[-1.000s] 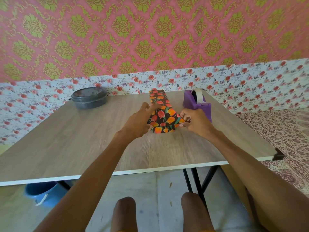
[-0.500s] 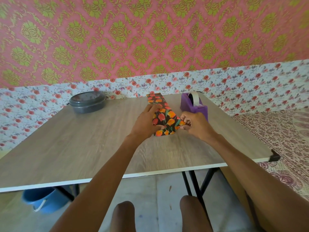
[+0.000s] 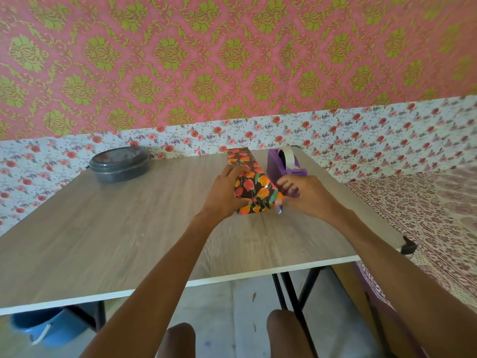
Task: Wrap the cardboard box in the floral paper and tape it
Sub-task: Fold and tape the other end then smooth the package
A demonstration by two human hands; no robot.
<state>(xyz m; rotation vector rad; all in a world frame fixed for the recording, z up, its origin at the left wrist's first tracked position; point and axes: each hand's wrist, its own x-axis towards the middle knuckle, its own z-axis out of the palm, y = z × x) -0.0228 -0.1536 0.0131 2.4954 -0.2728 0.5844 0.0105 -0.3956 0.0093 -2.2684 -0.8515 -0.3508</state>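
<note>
Floral-wrapped box [image 3: 254, 183] gripped between left hand [image 3: 224, 196] and right hand [image 3: 305, 196]

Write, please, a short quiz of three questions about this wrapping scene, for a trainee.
1. True or false: the tape dispenser stands to the left of the wrapped box.
2. What stands at the far left corner of the table? A) grey lidded container B) scissors C) cup
3. Fill in: the ___ hand pinches the box's near right corner.
Key: 1 false. 2 A. 3 right: the right hand pinches there, while the left hand holds the box.
</note>
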